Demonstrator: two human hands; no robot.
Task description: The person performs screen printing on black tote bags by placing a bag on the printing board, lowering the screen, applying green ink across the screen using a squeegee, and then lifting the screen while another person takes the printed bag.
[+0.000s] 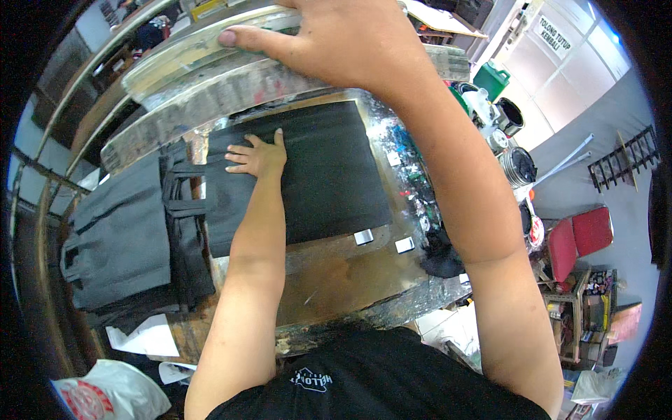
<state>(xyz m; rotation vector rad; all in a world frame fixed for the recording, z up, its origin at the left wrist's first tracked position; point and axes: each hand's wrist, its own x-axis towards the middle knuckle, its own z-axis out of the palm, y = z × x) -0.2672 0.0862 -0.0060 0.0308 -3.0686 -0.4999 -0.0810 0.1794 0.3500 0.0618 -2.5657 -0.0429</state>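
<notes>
My left hand (pixel 260 155) lies flat with spread fingers on a black fabric bag (pixel 329 175). The bag is laid out on a stained brown board (pixel 336 280), its handles toward the left. At the top, close to the camera, my right hand (pixel 350 45) grips the edge of a raised, paint-smeared wooden frame (pixel 196 105). Its thumb rests along the wood, while the other fingers are cut off by the picture's upper edge. Left of the board is a pile of more black bags (pixel 126 231). Two small white-and-grey tabs (pixel 405 244) sit by the bag's near edge.
Paint splatters and a dark rag (pixel 442 255) mark the board's right side. Beyond stand open cans (pixel 518 166) and a green jerrycan (pixel 491 81). A red chair (pixel 591 231) is further right, metal rails (pixel 91 70) at left, a white plastic bag (pixel 115 392) lower left.
</notes>
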